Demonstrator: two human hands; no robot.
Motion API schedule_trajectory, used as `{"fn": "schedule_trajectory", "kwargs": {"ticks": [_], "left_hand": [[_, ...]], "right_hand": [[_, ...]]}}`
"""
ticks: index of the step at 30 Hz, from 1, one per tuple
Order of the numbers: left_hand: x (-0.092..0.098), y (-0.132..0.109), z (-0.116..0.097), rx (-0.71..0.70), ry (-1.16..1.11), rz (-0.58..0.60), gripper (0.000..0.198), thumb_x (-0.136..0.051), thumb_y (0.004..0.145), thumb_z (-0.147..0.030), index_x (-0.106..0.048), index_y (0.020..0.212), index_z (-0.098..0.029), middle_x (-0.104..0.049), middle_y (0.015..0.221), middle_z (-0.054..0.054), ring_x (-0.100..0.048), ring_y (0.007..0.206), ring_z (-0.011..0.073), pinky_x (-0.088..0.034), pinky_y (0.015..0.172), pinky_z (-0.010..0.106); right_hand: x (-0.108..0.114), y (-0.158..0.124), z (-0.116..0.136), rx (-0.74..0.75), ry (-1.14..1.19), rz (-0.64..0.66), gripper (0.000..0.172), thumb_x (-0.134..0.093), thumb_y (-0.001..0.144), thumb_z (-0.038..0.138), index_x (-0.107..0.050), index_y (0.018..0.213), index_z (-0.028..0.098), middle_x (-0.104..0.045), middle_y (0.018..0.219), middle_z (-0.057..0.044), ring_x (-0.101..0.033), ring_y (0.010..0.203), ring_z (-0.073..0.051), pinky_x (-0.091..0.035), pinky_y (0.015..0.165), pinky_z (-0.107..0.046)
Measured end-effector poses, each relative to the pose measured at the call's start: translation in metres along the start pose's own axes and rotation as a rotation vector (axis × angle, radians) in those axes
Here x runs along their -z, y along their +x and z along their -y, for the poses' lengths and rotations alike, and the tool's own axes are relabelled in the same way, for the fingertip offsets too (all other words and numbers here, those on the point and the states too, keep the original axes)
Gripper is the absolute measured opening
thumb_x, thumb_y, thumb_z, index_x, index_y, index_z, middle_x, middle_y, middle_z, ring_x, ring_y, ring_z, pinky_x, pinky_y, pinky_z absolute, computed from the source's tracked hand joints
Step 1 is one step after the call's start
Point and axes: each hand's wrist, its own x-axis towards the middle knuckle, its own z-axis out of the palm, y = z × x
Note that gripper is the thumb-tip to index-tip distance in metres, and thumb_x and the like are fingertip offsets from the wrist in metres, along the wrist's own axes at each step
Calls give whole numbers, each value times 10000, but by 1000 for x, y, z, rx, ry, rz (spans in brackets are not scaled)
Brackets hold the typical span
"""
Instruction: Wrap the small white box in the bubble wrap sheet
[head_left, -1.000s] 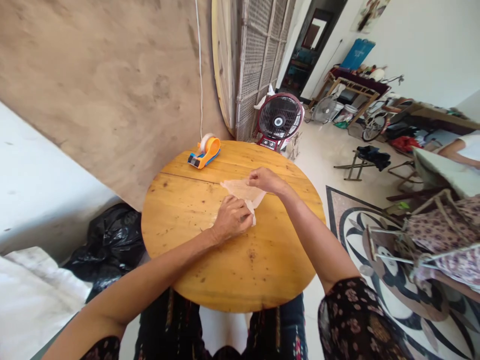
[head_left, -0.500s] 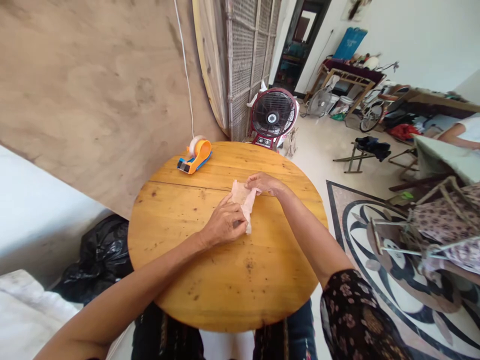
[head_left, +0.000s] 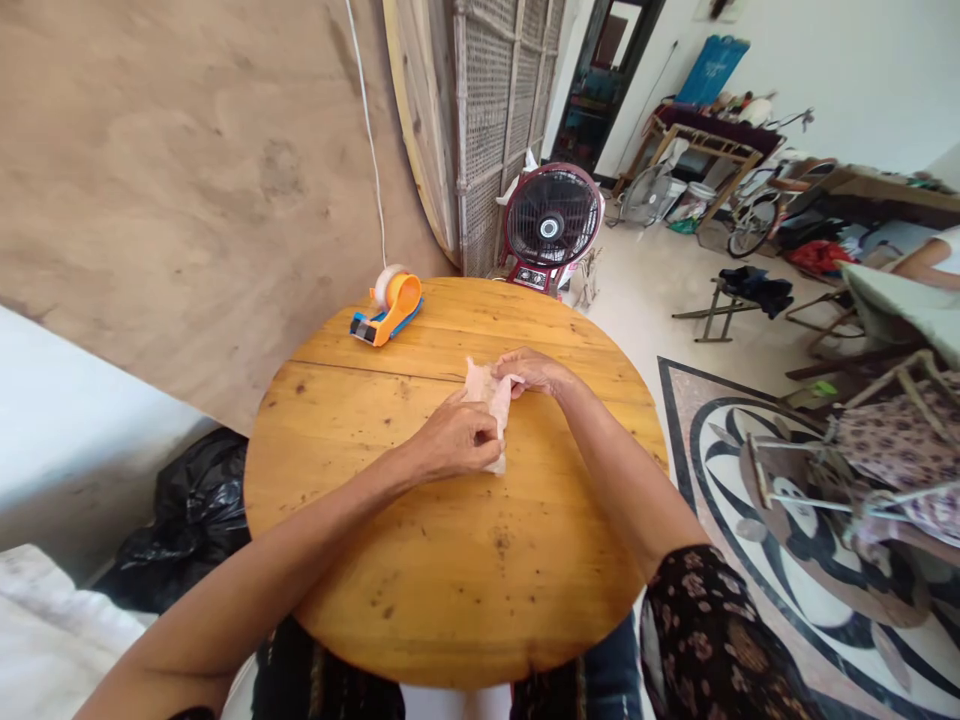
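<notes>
A small, thin, pale pink sheet (head_left: 482, 384), crumpled like tissue or soft plastic, lies on the round wooden table (head_left: 420, 540). I cannot tell its exact material. My left hand (head_left: 461, 438) is closed on its near left part, thumb and fingers pinched together, and covers some of it. At the far right corner my right hand (head_left: 529, 371) pinches the edge, where a fold of the sheet sticks out past the fingers. Beyond my left hand, near the table's far left edge, stands an orange and blue tape dispenser (head_left: 390, 308) with a roll of tape.
A dark red fan (head_left: 551, 225) stands just past the table's far edge. Plywood (head_left: 225, 200) leans at the left, with a black plastic bag (head_left: 195, 510) below it. A folding stool (head_left: 724, 305) and another person's arm (head_left: 930, 265) are at the right.
My left hand's fingers have curled in more and shifted slightly right along the sheet's near edge. My right hand keeps its pinch at the corner. The camera view has shifted a little.
</notes>
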Motion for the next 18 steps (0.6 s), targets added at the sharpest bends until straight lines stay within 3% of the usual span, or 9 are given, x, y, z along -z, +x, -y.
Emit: {"fn": "schedule_trajectory", "kwargs": {"ticks": [5, 13, 18], "left_hand": [[1, 2, -4, 61, 29, 30, 256, -542, 758, -209, -527, 504, -181, -579, 567, -34, -486, 554, 119, -401, 889, 372], [-6, 2, -3, -21, 109, -51, 247, -514, 786, -203, -532, 542, -170, -556, 577, -21, -489, 586, 113, -358, 1017, 388], [-6, 7, -1, -8, 91, -21, 288, -500, 786, -202, -466, 502, -166, -519, 533, -33, -435, 544, 96, -325, 1048, 377]], "right_hand": [[-1, -2, 2, 7, -7, 5, 164, -690, 671, 254, -575, 625, 147, -598, 561, 5, -554, 490, -103, -476, 437, -196], [3, 4, -4, 27, -11, 44, 195, -709, 690, 312, -586, 670, 162, -617, 556, 17, -550, 468, -89, -450, 428, -176], [0, 11, -4, 43, -24, 25, 259, -726, 687, 310, -537, 590, 164, -552, 493, 43, -449, 394, -50, -330, 347, -152]]}}
